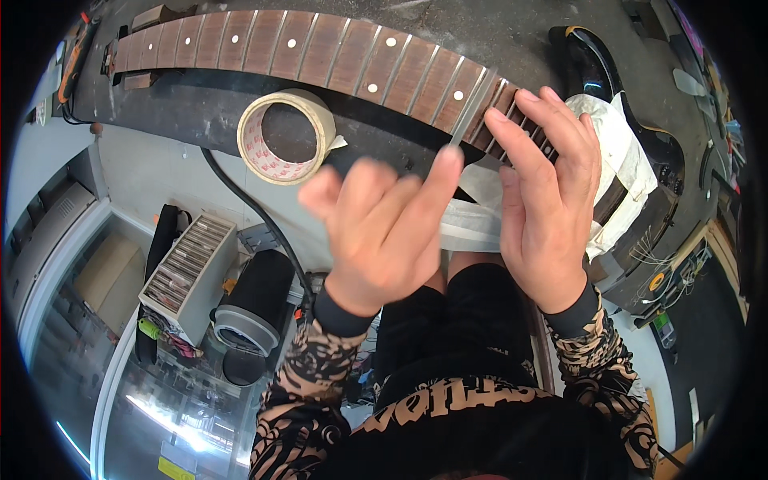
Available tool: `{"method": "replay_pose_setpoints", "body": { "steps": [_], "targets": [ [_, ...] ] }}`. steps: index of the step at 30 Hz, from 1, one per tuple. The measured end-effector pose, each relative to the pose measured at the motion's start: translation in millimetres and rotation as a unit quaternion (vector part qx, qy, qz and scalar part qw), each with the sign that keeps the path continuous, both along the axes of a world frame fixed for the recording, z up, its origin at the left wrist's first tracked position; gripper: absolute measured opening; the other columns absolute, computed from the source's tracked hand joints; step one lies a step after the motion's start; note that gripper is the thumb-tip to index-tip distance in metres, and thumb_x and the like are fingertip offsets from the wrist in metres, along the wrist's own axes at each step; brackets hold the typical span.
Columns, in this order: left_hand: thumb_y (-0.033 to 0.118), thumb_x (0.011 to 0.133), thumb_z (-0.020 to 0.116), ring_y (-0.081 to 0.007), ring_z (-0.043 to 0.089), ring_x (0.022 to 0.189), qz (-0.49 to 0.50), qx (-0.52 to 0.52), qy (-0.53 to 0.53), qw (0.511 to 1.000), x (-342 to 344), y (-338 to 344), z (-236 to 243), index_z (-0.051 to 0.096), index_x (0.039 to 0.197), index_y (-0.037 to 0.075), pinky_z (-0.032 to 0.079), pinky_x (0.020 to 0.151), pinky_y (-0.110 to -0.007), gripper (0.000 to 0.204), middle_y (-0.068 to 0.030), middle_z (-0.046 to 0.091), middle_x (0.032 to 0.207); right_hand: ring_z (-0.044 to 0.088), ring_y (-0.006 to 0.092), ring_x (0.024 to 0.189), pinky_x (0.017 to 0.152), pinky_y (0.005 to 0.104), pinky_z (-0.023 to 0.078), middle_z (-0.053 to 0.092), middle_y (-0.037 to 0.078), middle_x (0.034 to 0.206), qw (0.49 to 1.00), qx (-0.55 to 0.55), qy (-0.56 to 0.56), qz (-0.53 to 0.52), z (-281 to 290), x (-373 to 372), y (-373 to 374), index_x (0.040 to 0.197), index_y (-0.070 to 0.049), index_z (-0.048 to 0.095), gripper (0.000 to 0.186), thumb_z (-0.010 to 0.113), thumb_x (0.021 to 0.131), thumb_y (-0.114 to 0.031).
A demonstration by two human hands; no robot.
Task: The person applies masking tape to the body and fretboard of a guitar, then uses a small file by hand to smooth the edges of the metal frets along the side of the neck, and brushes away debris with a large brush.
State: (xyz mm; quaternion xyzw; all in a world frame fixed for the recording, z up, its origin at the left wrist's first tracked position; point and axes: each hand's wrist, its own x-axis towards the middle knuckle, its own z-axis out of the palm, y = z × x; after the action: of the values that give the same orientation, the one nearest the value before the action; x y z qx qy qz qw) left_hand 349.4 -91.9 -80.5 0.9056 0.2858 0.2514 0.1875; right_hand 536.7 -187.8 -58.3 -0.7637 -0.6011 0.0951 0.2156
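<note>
Position of workpiece: the guitar neck [318,54] lies fretboard up across the dark work surface [180,104], its far end toward the upper left. A narrow tape strip [474,106] crosses the fretboard parallel to the frets, just beside the right hand.

Left hand [380,232]: one digit is extended, its tip at the lower end of the tape strip; the other fingers are partly curled and blurred. Whether this hand pinches the strip cannot be told.

Right hand [552,188]: the fingers are moderately spread, with the fingertips at the upper frets and the palm facing the neck. No object is visible in the grip.

Surroundings: a cream tape roll [322,120] sits beside the neck, left of the hands. Pale masking paper [628,160] covers part of the black guitar body [670,156], right of the right hand
</note>
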Motion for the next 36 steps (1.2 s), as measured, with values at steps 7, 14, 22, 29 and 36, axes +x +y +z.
{"method": "replay_pose_setpoints", "body": {
  "steps": [7, 14, 22, 29, 36],
  "targets": [
    [0.002, 0.082, 0.083, -0.0184, 0.055, 0.077, 0.001, -0.044, 0.059, 0.997, -24, -17, 12, 0.081, 0.133, 0.007, 0.028, 0.089, -0.039, 0.051, 0.0073, 0.058, 0.078, 0.054, 0.0389, 0.151, 0.131, 0.0608, 0.034, 0.058, 0.014, 0.156, 1.0, 0.009, -0.005, 0.001, -4, 1, -2, 0.148, -0.015, 0.07, 0.066, 0.068, 0.089, 0.014],
    [0.003, 0.081, 0.083, -0.0184, 0.055, 0.079, -0.005, -0.009, 0.003, 1.0, 10, 4, 6, 0.083, 0.133, 0.008, 0.027, 0.089, -0.039, 0.052, 0.0075, 0.057, 0.076, 0.054, 0.0389, 0.152, 0.131, 0.0607, 0.034, 0.058, 0.014, 0.156, 1.0, 0.011, -0.008, -0.001, -4, 3, -3, 0.149, -0.016, 0.07, 0.067, 0.067, 0.09, 0.014],
    [0.01, 0.077, 0.073, -0.0152, 0.052, 0.076, -0.001, 0.01, -0.016, 1.0, 10, 6, -8, 0.083, 0.131, 0.006, 0.024, 0.087, -0.041, 0.054, 0.0079, 0.058, 0.078, 0.054, 0.0389, 0.152, 0.131, 0.0607, 0.034, 0.058, 0.014, 0.158, 1.0, 0.011, -0.007, 0.001, -4, 1, -1, 0.149, -0.016, 0.069, 0.066, 0.067, 0.09, 0.014],
    [0.009, 0.081, 0.072, -0.0151, 0.054, 0.077, -0.005, -0.039, 0.063, 0.997, -27, -15, 5, 0.079, 0.137, 0.005, 0.025, 0.086, -0.043, 0.056, 0.008, 0.058, 0.079, 0.054, 0.0391, 0.152, 0.131, 0.0606, 0.034, 0.058, 0.014, 0.157, 1.0, 0.005, -0.006, 0.001, -5, 0, -1, 0.149, -0.016, 0.069, 0.067, 0.067, 0.089, 0.014],
    [0.002, 0.08, 0.086, -0.0179, 0.052, 0.08, -0.002, -0.056, 0.062, 0.996, -28, -19, 13, 0.08, 0.137, 0.011, 0.029, 0.093, -0.041, 0.058, 0.007, 0.056, 0.08, 0.054, 0.0391, 0.152, 0.131, 0.0608, 0.034, 0.058, 0.014, 0.157, 1.0, 0.008, -0.005, -0.001, -4, 2, -1, 0.149, -0.016, 0.069, 0.069, 0.067, 0.087, 0.016]
  ]
}}
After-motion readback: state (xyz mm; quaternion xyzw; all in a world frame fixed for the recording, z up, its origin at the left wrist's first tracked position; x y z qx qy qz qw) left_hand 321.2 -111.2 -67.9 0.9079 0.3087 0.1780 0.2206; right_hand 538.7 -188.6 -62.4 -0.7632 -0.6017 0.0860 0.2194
